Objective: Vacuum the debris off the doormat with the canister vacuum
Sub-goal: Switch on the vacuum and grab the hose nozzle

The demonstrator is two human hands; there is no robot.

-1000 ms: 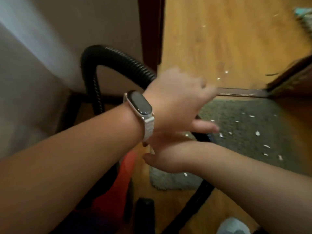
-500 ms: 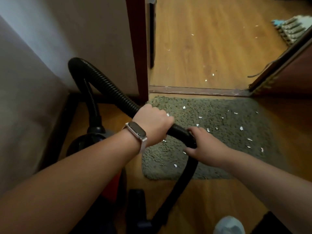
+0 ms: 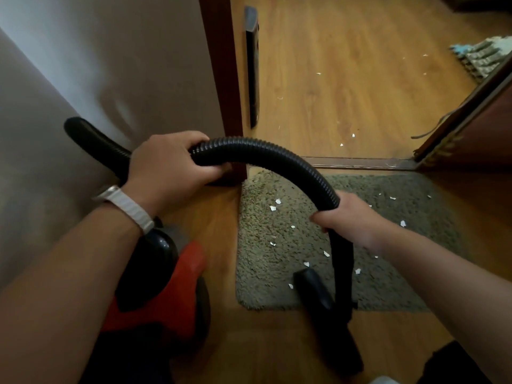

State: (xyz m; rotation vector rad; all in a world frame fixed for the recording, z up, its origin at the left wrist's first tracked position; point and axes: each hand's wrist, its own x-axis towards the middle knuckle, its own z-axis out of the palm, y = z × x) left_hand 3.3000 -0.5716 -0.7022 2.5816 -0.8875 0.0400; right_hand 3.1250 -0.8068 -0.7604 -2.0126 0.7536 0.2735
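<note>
Just inside the doorway, the grey-green doormat (image 3: 260, 273) lies flat on the wood floor (image 3: 346, 92), its far edge close to the threshold strip (image 3: 360, 163). White scraps of debris (image 3: 278, 201) are scattered over most of it, from the left side to the far right, so no part of it looks cleaned yet. The left hand (image 3: 169, 167) is wrapped around the ribbed black hose (image 3: 277, 153) near the top of its arch. The right hand (image 3: 352, 217) is clamped around the lower end of the hose, where it meets the rigid tube (image 3: 343, 273), and hangs over the mat. The red and black canister vacuum (image 3: 171, 295) sits on the floor just left of the mat, under the left forearm. The tube runs from the right hand down past the mat's near edge, and a dark rounded part (image 3: 313, 289) rests on the mat beside it (whether that is the suction end, I cannot tell). The task seems to be at its very start. The hose is in hand, but every scrap is left to lift, and nothing shows whether the machine is running.
</note>
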